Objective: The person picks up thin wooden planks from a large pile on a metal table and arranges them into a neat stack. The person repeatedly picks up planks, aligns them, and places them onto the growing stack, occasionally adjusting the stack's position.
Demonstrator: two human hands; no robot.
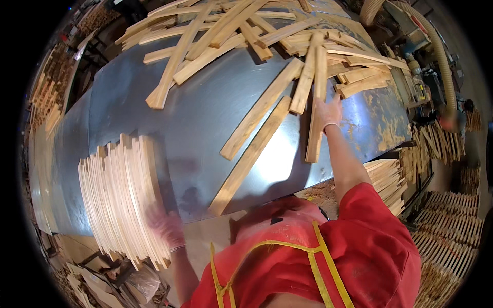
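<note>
My right hand (pixel 329 113) rests at the middle of a wooden slat (pixel 314 136), its thumb side over the slat's edge. That slat lies slantwise on the metal-topped table (pixel 205 123), its far end among other slats. Two more loose slats, one longer (pixel 251 154) and one beside it (pixel 264 108), lie to the left of it. My left hand (pixel 165 226) is smeared by motion at the near right side of a row of pale slats (pixel 118 200). These slats stand closely side by side at the table's left front. The left fingers cannot be made out.
A jumbled heap of slats (pixel 226 31) covers the table's far side, with sawdust (pixel 387 126) at the right. Stacked slats (pixel 447 226) stand on the floor to the right. A ribbed hose (pixel 441 61) hangs near a machine at the far right. More wood lies on a left-hand rack (pixel 49 97).
</note>
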